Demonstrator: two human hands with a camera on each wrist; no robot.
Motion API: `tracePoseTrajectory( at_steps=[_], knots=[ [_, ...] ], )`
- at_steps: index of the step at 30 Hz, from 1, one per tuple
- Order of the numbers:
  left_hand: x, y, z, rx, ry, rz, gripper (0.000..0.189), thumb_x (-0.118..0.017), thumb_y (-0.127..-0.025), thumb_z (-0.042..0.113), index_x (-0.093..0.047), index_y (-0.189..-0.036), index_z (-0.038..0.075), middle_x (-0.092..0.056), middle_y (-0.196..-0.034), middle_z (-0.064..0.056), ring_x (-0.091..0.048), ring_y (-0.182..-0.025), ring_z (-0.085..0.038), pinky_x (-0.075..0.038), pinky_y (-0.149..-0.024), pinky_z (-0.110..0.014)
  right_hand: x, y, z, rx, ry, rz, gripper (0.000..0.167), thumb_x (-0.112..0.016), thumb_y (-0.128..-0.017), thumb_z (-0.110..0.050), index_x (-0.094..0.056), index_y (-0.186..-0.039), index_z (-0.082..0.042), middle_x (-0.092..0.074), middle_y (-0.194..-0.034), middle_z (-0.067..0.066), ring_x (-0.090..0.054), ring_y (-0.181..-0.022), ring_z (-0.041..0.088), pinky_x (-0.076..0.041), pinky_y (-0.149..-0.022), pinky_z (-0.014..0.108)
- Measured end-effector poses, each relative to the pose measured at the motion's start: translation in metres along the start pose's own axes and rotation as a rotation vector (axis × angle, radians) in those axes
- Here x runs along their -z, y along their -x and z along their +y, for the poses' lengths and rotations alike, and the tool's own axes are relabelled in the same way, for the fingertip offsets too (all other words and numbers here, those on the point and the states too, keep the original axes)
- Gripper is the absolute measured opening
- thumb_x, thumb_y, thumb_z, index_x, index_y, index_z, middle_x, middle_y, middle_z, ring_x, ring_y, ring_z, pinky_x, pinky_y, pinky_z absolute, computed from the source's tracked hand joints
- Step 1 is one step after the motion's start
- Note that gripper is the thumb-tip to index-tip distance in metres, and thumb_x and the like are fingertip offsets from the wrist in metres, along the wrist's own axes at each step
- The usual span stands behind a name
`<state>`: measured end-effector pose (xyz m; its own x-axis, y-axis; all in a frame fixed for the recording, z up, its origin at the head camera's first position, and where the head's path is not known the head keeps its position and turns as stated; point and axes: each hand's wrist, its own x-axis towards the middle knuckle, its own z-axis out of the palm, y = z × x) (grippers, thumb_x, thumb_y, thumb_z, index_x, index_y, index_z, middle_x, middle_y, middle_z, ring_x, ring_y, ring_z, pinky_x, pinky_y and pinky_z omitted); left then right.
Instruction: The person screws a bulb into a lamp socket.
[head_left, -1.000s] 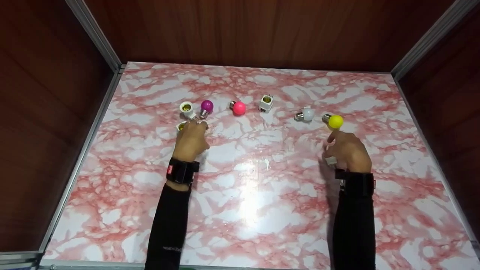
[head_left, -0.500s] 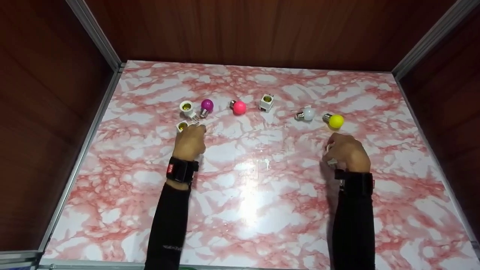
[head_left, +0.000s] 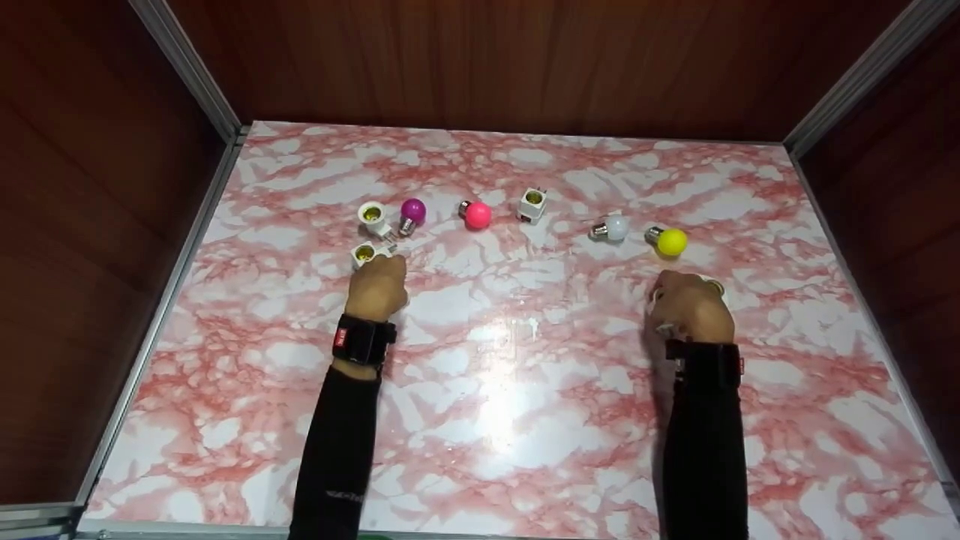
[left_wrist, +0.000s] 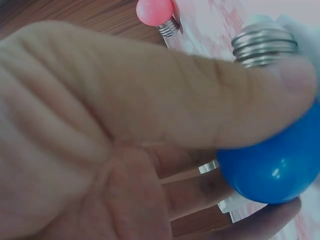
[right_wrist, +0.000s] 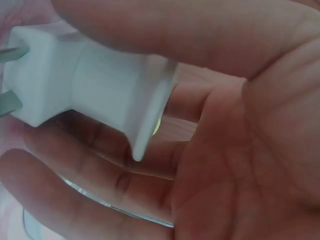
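My left hand [head_left: 377,289] grips a blue light bulb [left_wrist: 272,172], thumb across it near the silver screw base. The hand hides that bulb in the head view. Just beyond its knuckles lies a white lamp socket [head_left: 366,253], with another socket [head_left: 373,215] and a purple bulb [head_left: 412,211] farther back. My right hand [head_left: 691,306] holds a white plug-in lamp socket [right_wrist: 105,80] between thumb and fingers; its two prongs point away from the palm. Past this hand's right edge shows a round brass-coloured opening [head_left: 716,286], mostly covered. A yellow bulb [head_left: 671,241] lies ahead of the right hand.
Farther back on the marbled table [head_left: 465,360] are a pink bulb [head_left: 478,215], a white square-bodied socket [head_left: 532,205] and a white bulb [head_left: 615,227]. Dark wood panels [head_left: 487,67] wall in the back and both sides.
My left hand has drawn back slightly, uncovering more of the nearby socket. My right hand has shifted a little left and turned, and a round opening now shows at its right edge.
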<state>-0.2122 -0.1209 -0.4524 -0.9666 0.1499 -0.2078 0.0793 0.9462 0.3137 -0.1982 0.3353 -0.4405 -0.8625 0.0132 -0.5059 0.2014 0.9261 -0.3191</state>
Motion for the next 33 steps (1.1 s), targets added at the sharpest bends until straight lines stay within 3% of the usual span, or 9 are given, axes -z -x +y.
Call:
tracePoseTrajectory(
  at_steps=[4, 8, 15, 19, 25, 28, 33],
  knots=[
    [0.000, 0.000, 0.001, -0.011, 0.002, 0.007, 0.022, -0.064, -0.087, -0.006, -0.073, -0.107, -0.008, -0.077, -0.113, -0.028, -0.075, -0.108, -0.044, -0.063, -0.095, -0.057, 0.000, -0.001, 0.001, 0.008, -0.010, -0.009, 0.035, -0.070, -0.081, -0.009, -0.061, -0.115, -0.007, -0.065, -0.108, 0.015, -0.058, -0.085, 0.029, -0.049, -0.071, 0.036],
    [-0.002, -0.001, 0.003, -0.035, -0.020, 0.011, 0.016, -0.066, -0.087, -0.003, -0.073, -0.101, -0.007, -0.079, -0.108, -0.027, -0.075, -0.105, -0.044, -0.062, -0.095, -0.055, 0.001, -0.001, 0.001, 0.039, -0.011, 0.032, 0.033, -0.071, -0.085, -0.015, -0.061, -0.115, -0.005, -0.063, -0.106, 0.013, -0.056, -0.087, 0.028, -0.043, -0.076, 0.037],
    [-0.005, -0.004, 0.008, -0.074, -0.050, -0.005, 0.013, -0.068, -0.088, 0.002, -0.073, -0.099, -0.003, -0.079, -0.108, -0.023, -0.074, -0.106, -0.043, -0.061, -0.096, -0.054, 0.000, 0.000, -0.005, 0.055, -0.064, 0.092, 0.045, -0.076, -0.092, -0.038, -0.054, -0.118, -0.009, -0.053, -0.101, 0.012, -0.053, -0.086, 0.028, -0.043, -0.064, 0.034],
    [-0.006, -0.006, 0.013, -0.105, -0.013, 0.011, 0.016, -0.066, -0.091, 0.002, -0.072, -0.105, -0.004, -0.075, -0.112, -0.026, -0.073, -0.110, -0.043, -0.061, -0.097, -0.055, 0.003, 0.002, -0.007, 0.079, -0.123, 0.157, 0.045, -0.075, -0.091, -0.035, -0.052, -0.120, -0.009, -0.054, -0.103, 0.013, -0.052, -0.088, 0.029, -0.044, -0.067, 0.036],
    [-0.003, -0.008, 0.022, -0.192, 0.055, 0.040, 0.036, -0.069, -0.086, -0.001, -0.068, -0.122, -0.002, -0.071, -0.122, -0.022, -0.068, -0.117, -0.042, -0.058, -0.104, -0.052, 0.005, 0.003, -0.010, 0.162, -0.159, 0.297, 0.063, -0.070, -0.091, -0.024, -0.048, -0.147, -0.005, -0.064, -0.121, 0.025, -0.060, -0.104, 0.036, -0.052, -0.088, 0.048],
    [-0.003, -0.009, 0.027, -0.227, 0.089, 0.050, 0.044, -0.069, -0.083, -0.004, -0.066, -0.127, 0.000, -0.071, -0.124, -0.019, -0.068, -0.118, -0.039, -0.058, -0.105, -0.051, 0.003, 0.002, -0.013, 0.207, -0.182, 0.369, 0.070, -0.068, -0.089, -0.015, -0.046, -0.155, -0.006, -0.067, -0.122, 0.027, -0.059, -0.102, 0.036, -0.050, -0.088, 0.049],
    [-0.002, -0.011, 0.038, -0.278, 0.152, 0.112, 0.049, -0.067, -0.083, -0.006, -0.064, -0.132, 0.002, -0.070, -0.125, -0.018, -0.068, -0.117, -0.037, -0.060, -0.100, -0.049, -0.001, -0.001, -0.015, 0.303, -0.226, 0.498, 0.058, -0.068, -0.087, -0.003, -0.057, -0.144, -0.001, -0.069, -0.125, 0.028, -0.064, -0.107, 0.040, -0.052, -0.093, 0.052]
  ],
)
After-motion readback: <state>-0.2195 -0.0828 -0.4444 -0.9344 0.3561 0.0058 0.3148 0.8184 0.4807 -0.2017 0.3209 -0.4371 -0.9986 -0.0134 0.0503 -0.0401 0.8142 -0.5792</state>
